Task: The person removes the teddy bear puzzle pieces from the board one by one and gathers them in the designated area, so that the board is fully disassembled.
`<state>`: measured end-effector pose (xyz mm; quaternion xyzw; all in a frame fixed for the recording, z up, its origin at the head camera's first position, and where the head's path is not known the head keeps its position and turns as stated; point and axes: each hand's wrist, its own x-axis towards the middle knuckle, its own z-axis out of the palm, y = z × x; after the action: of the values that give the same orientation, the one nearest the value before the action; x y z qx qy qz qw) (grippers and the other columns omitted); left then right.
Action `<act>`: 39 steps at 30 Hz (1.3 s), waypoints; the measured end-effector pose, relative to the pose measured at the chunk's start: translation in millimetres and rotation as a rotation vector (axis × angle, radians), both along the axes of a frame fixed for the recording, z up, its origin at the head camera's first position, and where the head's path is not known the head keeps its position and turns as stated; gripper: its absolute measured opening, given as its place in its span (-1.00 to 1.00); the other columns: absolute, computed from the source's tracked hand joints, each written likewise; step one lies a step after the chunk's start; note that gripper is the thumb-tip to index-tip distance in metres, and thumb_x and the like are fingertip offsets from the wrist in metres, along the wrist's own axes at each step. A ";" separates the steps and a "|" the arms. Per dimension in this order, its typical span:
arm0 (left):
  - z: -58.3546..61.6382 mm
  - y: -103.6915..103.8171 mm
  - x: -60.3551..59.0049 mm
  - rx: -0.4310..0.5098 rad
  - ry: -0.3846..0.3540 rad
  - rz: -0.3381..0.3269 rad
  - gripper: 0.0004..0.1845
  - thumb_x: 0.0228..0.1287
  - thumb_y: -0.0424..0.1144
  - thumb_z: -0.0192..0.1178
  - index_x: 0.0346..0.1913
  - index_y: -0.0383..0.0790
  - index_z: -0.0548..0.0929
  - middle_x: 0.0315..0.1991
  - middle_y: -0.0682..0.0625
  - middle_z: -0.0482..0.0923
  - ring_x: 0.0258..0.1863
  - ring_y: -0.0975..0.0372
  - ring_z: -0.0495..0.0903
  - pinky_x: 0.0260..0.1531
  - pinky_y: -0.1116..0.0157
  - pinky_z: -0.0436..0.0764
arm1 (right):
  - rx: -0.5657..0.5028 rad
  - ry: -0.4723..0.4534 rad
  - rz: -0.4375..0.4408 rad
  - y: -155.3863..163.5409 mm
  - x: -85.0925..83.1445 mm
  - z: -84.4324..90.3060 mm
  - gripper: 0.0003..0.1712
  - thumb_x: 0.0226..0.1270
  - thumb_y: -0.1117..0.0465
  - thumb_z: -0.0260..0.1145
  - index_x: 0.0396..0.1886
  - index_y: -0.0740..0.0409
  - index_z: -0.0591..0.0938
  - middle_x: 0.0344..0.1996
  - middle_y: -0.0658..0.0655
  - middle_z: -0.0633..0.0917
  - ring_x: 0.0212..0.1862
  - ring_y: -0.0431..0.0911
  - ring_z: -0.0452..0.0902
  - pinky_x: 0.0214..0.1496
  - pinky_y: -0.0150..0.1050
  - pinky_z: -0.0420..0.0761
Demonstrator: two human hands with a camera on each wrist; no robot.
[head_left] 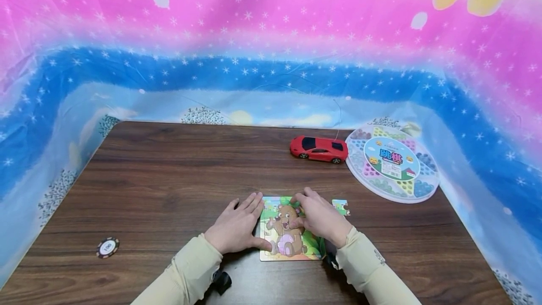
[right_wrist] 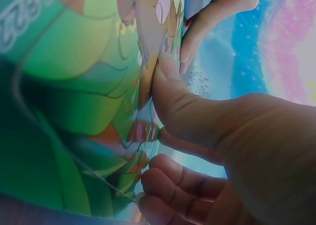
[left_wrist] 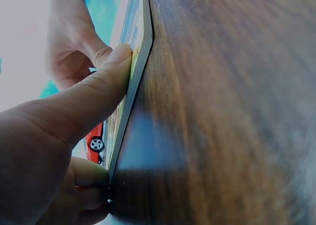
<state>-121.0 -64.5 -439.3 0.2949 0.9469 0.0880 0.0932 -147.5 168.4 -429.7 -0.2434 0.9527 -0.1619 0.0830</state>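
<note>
Puzzle (head_left: 289, 239) — left hand (head_left: 238, 227) on its edge, wide tabletop (head_left: 178, 168) beyond.

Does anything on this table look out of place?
A loose puzzle piece lies on the table, just right of the right hand. It looks stray, lying apart from the bear puzzle; nothing appears spilled.

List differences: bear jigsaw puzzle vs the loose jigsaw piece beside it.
Size: the bear jigsaw puzzle is far larger than the loose jigsaw piece.
Outline: the bear jigsaw puzzle has straight outer sides; the loose jigsaw piece has a notched edge.
Contact: the left hand and right hand touch the bear jigsaw puzzle; neither touches the loose jigsaw piece.
Shared: both lie on the wooden table.
</note>
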 end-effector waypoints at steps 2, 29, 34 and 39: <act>-0.6 0.3 -0.1 0.000 -0.001 -0.001 0.16 -0.06 0.52 0.03 0.42 -0.33 0.18 0.46 -0.19 -0.03 0.44 0.03 -0.06 0.27 -0.12 0.07 | 0.011 -0.001 -0.001 -0.2 0.1 0.3 -0.46 0.03 -0.06 0.44 -0.02 0.12 0.62 -0.32 0.01 0.44 -0.37 -0.18 0.36 -0.30 -0.29 0.48; 0.9 1.2 0.3 -0.010 0.001 -0.005 0.17 -0.06 0.53 0.01 0.42 -0.34 0.17 0.46 -0.20 -0.03 0.44 0.03 -0.06 0.27 -0.13 0.07 | -0.018 -0.080 -0.004 -5.4 -7.9 2.3 -0.51 0.04 0.12 0.48 -0.07 0.18 0.51 -0.30 0.07 0.44 -0.36 -0.12 0.38 -0.32 -0.27 0.46; 0.5 1.2 0.2 -0.013 0.005 -0.003 0.17 -0.06 0.54 0.01 0.42 -0.34 0.17 0.46 -0.19 -0.03 0.44 0.03 -0.06 0.27 -0.13 0.07 | -0.021 -0.112 -0.013 -3.9 -9.1 1.7 -0.48 0.03 0.07 0.47 -0.06 0.15 0.48 -0.31 0.06 0.40 -0.37 -0.11 0.37 -0.33 -0.27 0.45; 0.6 1.1 0.2 -0.007 0.011 -0.003 0.17 -0.07 0.54 0.02 0.41 -0.35 0.18 0.45 -0.20 -0.02 0.44 0.03 -0.05 0.26 -0.13 0.08 | -0.043 -0.132 -0.018 -2.8 -10.2 0.7 -0.48 0.03 0.09 0.47 -0.06 0.13 0.47 -0.30 0.09 0.39 -0.39 -0.11 0.38 -0.37 -0.27 0.45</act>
<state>-120.8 -63.4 -438.6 0.2966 0.9472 0.0831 0.0891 -157.7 165.6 -429.0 -0.2251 0.9437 -0.1986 0.1389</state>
